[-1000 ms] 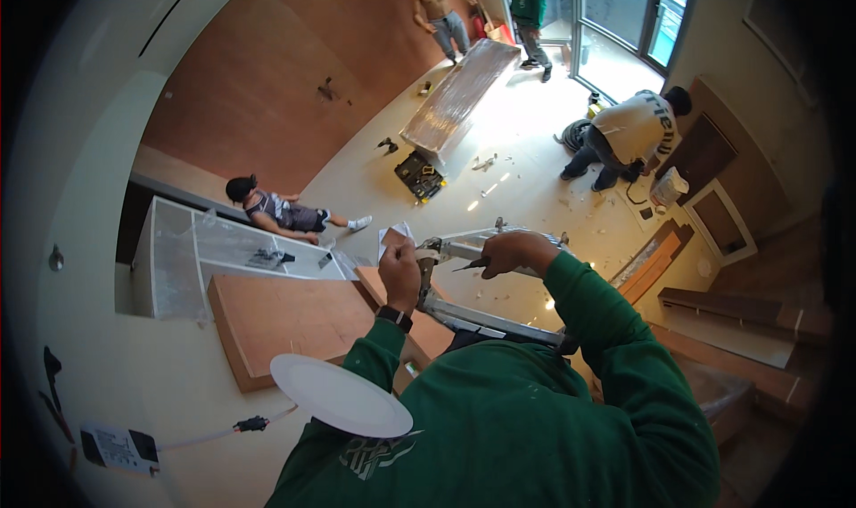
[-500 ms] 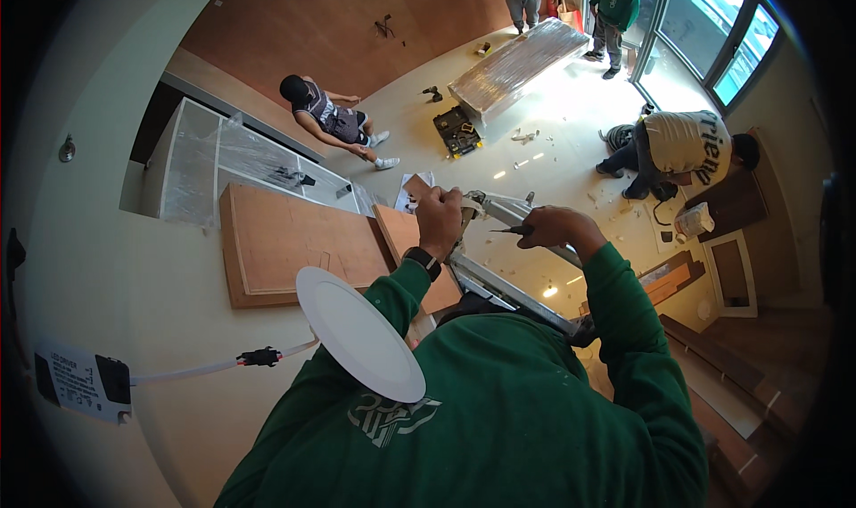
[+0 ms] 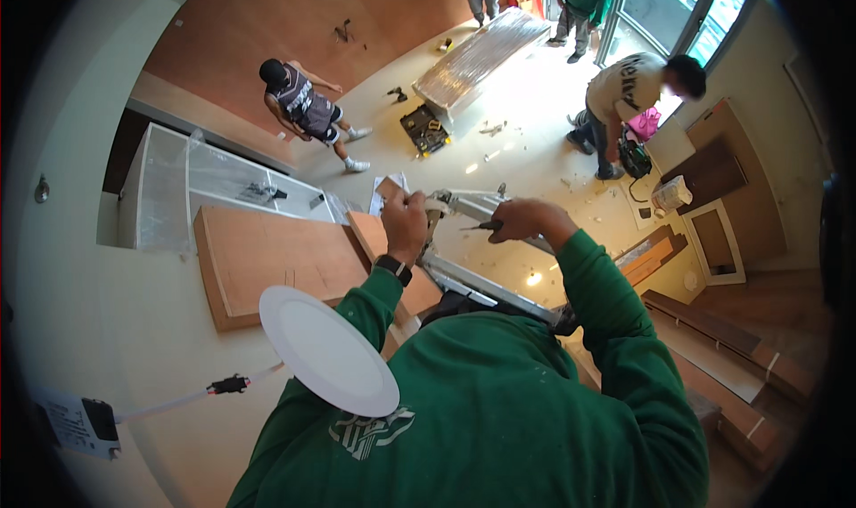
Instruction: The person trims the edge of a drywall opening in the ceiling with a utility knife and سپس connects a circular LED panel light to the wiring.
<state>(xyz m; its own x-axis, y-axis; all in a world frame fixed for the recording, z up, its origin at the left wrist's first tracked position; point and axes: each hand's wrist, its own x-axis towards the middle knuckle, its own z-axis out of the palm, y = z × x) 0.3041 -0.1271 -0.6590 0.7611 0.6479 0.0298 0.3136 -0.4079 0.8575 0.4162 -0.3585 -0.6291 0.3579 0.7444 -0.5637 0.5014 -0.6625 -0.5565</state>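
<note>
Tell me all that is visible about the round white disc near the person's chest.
The round white disc is flat, thin and smooth, with a plain matt face like plastic. It is seen tilted, so it looks oval. It hangs in front of the green sweatshirt, below the left hand. A white cable with a black connector runs from its lower left edge. Neither hand touches it.

The left hand (image 3: pixel 406 215) pinches a small white piece (image 3: pixel 434 203) at the top of a metal ladder (image 3: pixel 473 240). Just beside it, the right hand (image 3: pixel 522 220) grips a thin dark tool (image 3: pixel 479 227) whose tip points toward the left fingers. Below the left forearm hangs a round white light panel (image 3: pixel 328 350), its cable (image 3: pixel 192 396) trailing away.
</note>
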